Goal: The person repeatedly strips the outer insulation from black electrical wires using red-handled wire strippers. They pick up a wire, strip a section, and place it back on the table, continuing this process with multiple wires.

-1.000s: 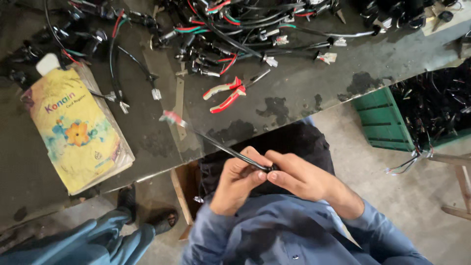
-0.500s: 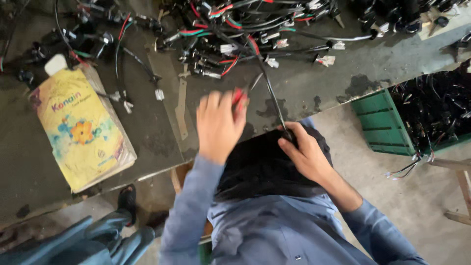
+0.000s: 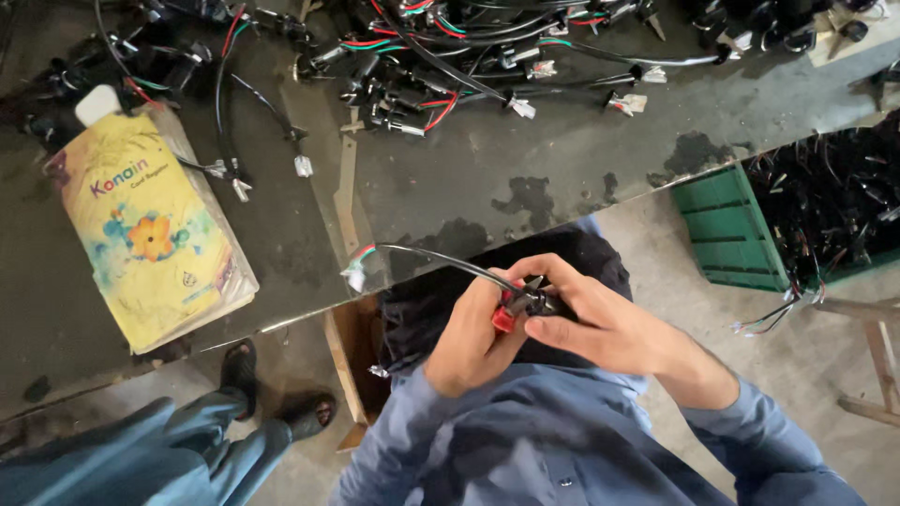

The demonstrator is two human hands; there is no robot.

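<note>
My left hand (image 3: 466, 342) is closed around small red-handled pliers (image 3: 504, 318), low over my lap. My right hand (image 3: 600, 319) pinches the end of a thin black cable (image 3: 441, 260), and the plier jaws meet that end between my two hands. The cable arcs left to a white connector with red and green wires (image 3: 355, 275), which lies at the front edge of the dark worktable (image 3: 562, 178). Blue sleeves cover both my arms.
A tangle of black, red and green wire harnesses (image 3: 422, 56) covers the back of the table. A yellow flowered booklet (image 3: 150, 234) lies at the left. A green crate of black parts (image 3: 731, 230) stands at the right. Another person's trouser leg and sandals (image 3: 239, 375) are at lower left.
My left hand let go of the cable, reached up to the table for the red-handled pliers and came back down with them to the cable end. The cable swung along.
</note>
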